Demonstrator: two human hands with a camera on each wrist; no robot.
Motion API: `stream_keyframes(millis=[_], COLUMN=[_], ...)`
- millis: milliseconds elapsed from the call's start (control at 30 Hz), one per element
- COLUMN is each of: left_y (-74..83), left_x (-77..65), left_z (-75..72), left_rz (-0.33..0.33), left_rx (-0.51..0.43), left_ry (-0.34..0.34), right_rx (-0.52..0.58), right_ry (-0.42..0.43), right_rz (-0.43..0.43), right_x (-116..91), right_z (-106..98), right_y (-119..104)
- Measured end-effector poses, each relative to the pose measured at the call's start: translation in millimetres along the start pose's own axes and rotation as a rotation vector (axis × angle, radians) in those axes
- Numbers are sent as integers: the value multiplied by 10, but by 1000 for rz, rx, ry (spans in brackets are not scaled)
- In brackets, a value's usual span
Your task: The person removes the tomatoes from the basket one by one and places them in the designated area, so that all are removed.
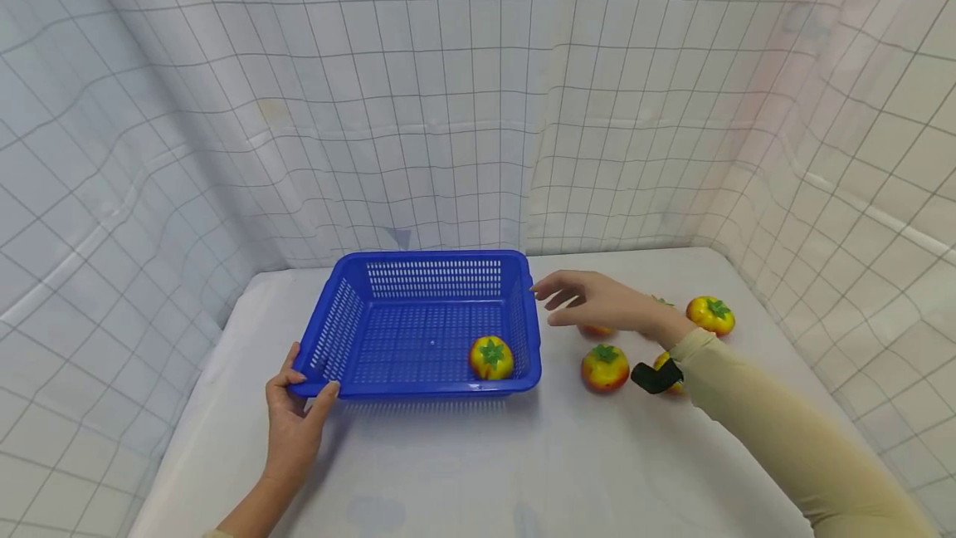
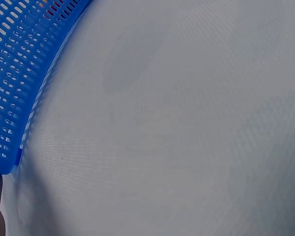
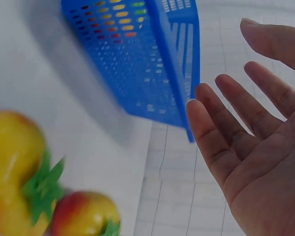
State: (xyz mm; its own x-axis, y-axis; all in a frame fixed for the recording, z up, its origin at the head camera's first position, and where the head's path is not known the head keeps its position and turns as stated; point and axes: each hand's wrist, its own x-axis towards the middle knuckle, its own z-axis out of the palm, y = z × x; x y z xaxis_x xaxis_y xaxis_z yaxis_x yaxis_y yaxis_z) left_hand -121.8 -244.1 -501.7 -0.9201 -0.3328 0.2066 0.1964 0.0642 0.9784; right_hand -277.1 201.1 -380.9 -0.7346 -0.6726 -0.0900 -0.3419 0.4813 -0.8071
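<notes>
A blue slotted basket (image 1: 418, 391) stands on the white table. One yellow-red toy fruit with a green leaf top (image 1: 491, 358) lies in its near right corner. My left hand (image 1: 309, 372) grips the basket's near left corner, thumb over the rim. My right hand (image 1: 553, 304) hovers open just right of the basket, fingers spread, holding nothing. Below and behind it lie several more such fruits, one at the front (image 1: 605, 367) and one at the far right (image 1: 711, 315). The right wrist view shows the open palm (image 3: 250, 137), the basket wall (image 3: 152, 59) and two blurred fruits (image 3: 86, 214).
A white cloth covers the table (image 1: 463, 471). Grid-patterned white curtains (image 1: 448, 106) close it in at the back and on both sides. The left wrist view shows only the basket's wall (image 2: 14, 73) and bare cloth (image 2: 187, 123).
</notes>
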Motion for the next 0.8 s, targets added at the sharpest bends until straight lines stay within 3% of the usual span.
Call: stream_keyframes(millis=[167,800], left_y=[0,-5], left_x=[1,-6], left_z=[14,-1], left_rz=[3,2], left_rx=[-3,1], left_ry=[6,0], right_rx=[-31,-203], right_ry=[-60,-335], right_rz=[-93,-88], right_x=[229,838], right_z=[90,289], right_y=[-137,-444])
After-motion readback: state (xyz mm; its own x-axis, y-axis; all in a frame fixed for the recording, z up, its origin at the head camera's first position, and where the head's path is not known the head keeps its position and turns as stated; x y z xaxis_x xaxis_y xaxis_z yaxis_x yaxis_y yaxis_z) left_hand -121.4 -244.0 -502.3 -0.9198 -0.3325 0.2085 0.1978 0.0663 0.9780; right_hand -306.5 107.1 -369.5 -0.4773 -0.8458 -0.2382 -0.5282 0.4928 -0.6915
